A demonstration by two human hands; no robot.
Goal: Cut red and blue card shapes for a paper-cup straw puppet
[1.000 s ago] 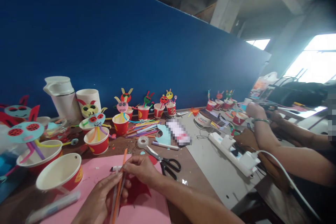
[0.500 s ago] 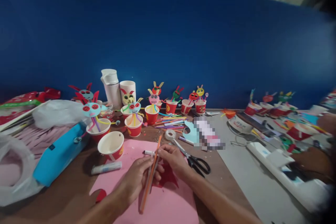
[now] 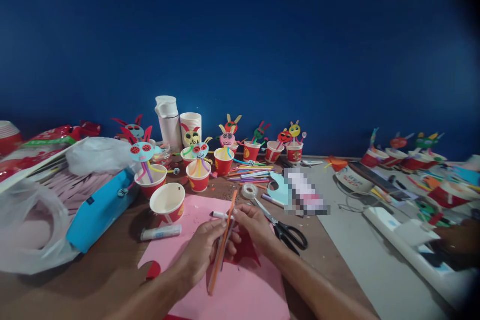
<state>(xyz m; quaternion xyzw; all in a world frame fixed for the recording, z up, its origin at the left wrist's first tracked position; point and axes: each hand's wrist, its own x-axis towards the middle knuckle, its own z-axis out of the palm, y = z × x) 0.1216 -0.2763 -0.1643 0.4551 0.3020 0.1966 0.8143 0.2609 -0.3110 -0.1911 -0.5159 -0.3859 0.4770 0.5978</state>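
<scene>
My left hand (image 3: pixel 204 250) and my right hand (image 3: pixel 255 227) meet above a pink paper sheet (image 3: pixel 240 295). My left hand grips a thin bundle with an orange straw (image 3: pixel 222 245). The fingertips of my right hand pinch a white marker pen (image 3: pixel 221 215) against the top of that bundle. A red paper cut-out (image 3: pixel 245 249) lies partly under my hands. Black-handled scissors (image 3: pixel 289 235) and a tape roll (image 3: pixel 249 191) rest just beyond my right hand. A glue stick (image 3: pixel 161 232) lies left of the sheet.
Paper cups with colourful faces (image 3: pixel 198 175) and loose straws (image 3: pixel 243 172) stand before a blue wall. A white flask (image 3: pixel 169 125) is behind them. A blue pouch (image 3: pixel 101 210) and plastic bag (image 3: pixel 30 230) lie left. A co-worker's hand (image 3: pixel 459 237) is beside a white power strip (image 3: pixel 408 245).
The view has turned left and levelled, bringing the pouch and bag into sight. The co-worker's arms have mostly left the frame. My hands still hold the straws and marker.
</scene>
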